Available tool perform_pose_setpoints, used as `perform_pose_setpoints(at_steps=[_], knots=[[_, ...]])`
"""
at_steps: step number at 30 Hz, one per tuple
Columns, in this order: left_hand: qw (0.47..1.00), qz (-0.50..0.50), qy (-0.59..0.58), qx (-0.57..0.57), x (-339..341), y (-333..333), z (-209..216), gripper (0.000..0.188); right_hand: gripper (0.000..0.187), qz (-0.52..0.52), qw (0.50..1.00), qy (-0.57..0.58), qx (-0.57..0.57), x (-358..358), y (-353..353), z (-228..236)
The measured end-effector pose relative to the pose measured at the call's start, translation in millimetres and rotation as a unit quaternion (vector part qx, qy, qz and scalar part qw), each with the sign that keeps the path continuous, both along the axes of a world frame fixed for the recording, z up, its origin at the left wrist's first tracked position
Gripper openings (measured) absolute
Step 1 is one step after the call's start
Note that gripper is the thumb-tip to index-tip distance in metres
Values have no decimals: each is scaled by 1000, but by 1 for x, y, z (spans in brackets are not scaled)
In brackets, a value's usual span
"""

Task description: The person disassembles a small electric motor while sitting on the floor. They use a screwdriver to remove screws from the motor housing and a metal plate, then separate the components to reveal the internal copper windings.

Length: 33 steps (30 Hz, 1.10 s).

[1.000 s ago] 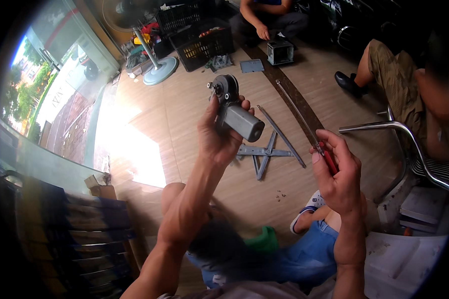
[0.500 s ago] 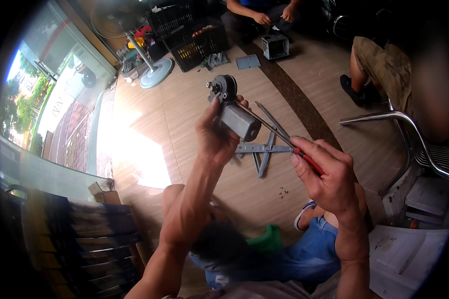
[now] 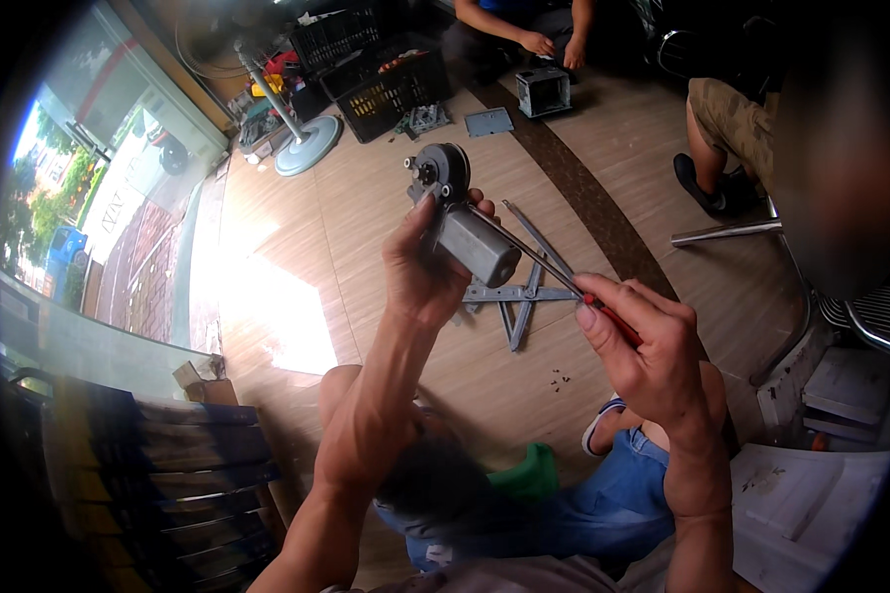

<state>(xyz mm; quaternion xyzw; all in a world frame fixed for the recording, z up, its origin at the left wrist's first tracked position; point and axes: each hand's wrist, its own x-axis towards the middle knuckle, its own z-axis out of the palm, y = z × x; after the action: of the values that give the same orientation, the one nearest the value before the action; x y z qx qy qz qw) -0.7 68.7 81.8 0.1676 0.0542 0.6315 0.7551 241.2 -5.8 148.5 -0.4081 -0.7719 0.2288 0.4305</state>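
Observation:
A small electric gear motor (image 3: 477, 244) is gripped in my left hand (image 3: 417, 259), its silver can tilted down to the right and its round black gear housing at the top. My right hand (image 3: 648, 346) is closed on the red handle of a screwdriver (image 3: 547, 269). The screwdriver's long shaft runs up to the motor's side near my left fingertips; its tip is hidden behind the motor. Beneath them on the floor lies a metal scissor-type linkage (image 3: 517, 295) of crossed arms. Several small screws (image 3: 561, 380) lie near it.
A person (image 3: 539, 30) crouches at the back beside an open metal box (image 3: 544, 92); a flat panel (image 3: 489, 122) lies near it. Black crates (image 3: 386, 91) and a fan base (image 3: 309, 145) stand back left. A chair (image 3: 727, 233) and another person's leg (image 3: 707, 148) are right.
My hands, the motor and the screwdriver have barely moved. At the back, the crouching person's hand has lowered toward the metal box. A blurred shape at the right has shifted left, covering part of the chair.

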Motion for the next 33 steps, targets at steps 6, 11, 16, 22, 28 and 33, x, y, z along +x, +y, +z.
perform_pose_setpoints(at_steps=[6, 11, 16, 22, 28, 33], knots=[[1000, 4, 3, 10, -1, 0, 3, 49, 22, 0, 1000, 24, -10, -5, -3, -5], [999, 12, 20, 24, -3, 0, 2, 50, 22, -5, 999, 30, -31, -9, -6, -4], [998, 33, 54, 18, -3, -2, 3, 50, 22, -1, 998, 36, -48, -9, -5, -7], [986, 11, 165, 38, -12, -3, 11, 48, 33, 110, 856, 276, -424, 10, 9, -9], [972, 45, 229, 35, -14, -8, 11, 41, 37, 198, 657, 414, -597, 19, 16, -16], [964, 58, 258, 8, -13, -7, 6, 47, 38, 179, 669, 409, -594, 15, 10, -24]])
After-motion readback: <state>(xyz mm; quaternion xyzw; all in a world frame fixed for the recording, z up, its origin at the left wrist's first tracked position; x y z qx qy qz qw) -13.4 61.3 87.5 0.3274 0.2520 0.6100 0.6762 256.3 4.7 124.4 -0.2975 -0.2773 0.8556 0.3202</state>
